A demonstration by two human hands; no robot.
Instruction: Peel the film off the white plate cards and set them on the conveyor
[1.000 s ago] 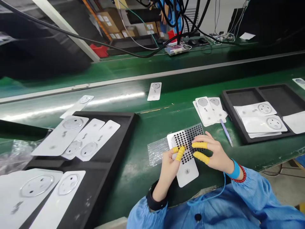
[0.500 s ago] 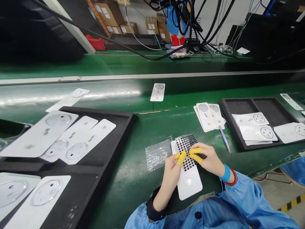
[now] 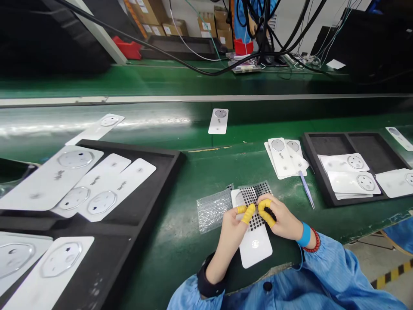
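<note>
The dot sheet [image 3: 254,196], a film of black dots, lies across the upper end of a white plate [image 3: 258,247] near the front edge of the table [image 3: 180,241]. The left hand [image 3: 232,226] and right hand [image 3: 282,219], both in yellow fingertip cots, meet on the sheet in narrow pinches.

Judgement: light fingertip pressure, with the plate kept flat, should hold the dots in line.

Bubble wrap [image 3: 213,209] touches the plate's left side. A tweezer-like tool [image 3: 306,189] and a plate stack [image 3: 284,157] lie to the right, a black tray [image 3: 322,193] beyond them. Nothing obstructs the hands.
</note>
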